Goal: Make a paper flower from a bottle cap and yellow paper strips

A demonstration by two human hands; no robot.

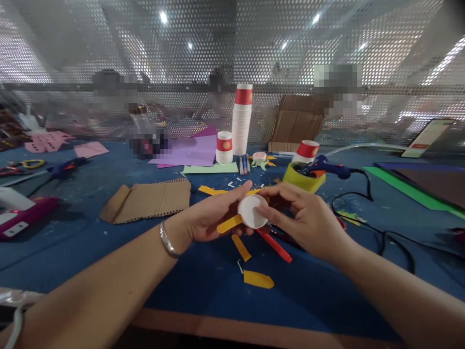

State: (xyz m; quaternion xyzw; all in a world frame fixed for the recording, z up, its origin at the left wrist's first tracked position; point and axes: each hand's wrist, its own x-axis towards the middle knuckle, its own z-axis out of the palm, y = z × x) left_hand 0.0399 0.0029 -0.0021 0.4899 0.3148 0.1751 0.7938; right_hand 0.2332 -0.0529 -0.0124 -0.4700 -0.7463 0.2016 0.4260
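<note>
A shallow white round piece point(250, 212), like the cut-off base of a paper cup, is held between my two hands. An orange-yellow paper strip point(229, 224) sticks out from its left side. My left hand point(214, 213) supports the piece from the left and below, fingers curled behind it. From the right, my right hand point(308, 218) grips its edge, with the thumb over the white face. Below the hands lie two orange-yellow paper pieces point(258, 279) and a red marker-like stick point(276, 246), partly hidden by the right hand.
A tall stack of paper cups point(240, 128) stands at the back. Corrugated cardboard point(156, 199) lies left. To the right, a blue glue gun point(329, 166) rests on a yellow container point(303, 180), its black cable point(385, 235) trailing across the blue table. Another glue gun point(69, 167) lies left.
</note>
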